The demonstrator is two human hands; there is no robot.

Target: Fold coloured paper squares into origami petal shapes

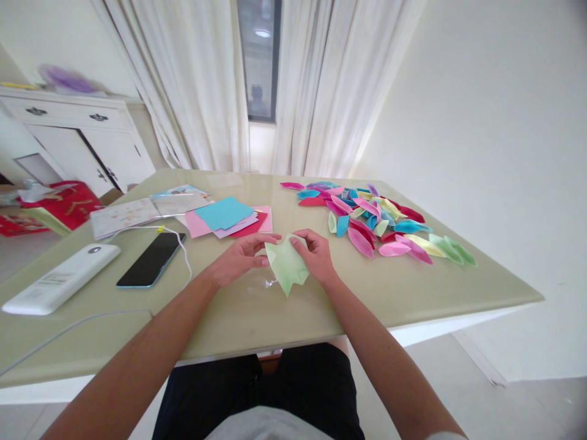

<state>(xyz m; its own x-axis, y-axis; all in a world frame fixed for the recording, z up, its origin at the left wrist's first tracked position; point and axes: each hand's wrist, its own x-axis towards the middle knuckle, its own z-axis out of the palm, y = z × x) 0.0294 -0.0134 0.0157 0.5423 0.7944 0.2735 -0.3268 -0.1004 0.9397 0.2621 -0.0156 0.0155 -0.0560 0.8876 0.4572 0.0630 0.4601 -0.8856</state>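
Observation:
A light green sheet of paper [285,266] with fold creases and a jagged lower edge is held just above the table, in front of my body. My right hand [316,252] pinches its upper right part, the thumb lying on the near face. At the paper's left edge is my left hand [243,258], its thumb and fingers apart. Its fingertips are close to the upper left corner; whether they touch it I cannot tell. Behind and to the right lies a pile of folded paper pieces [362,239] in pink, blue, red, yellow, green and purple.
Flat coloured paper sheets [227,214] lie stacked beyond my left hand, near an open printed booklet [126,217]. Left of my forearm are a black-screened phone [151,261], a white oblong device [62,278] and a white cable [187,256]. The table edge [458,310] is close to my body.

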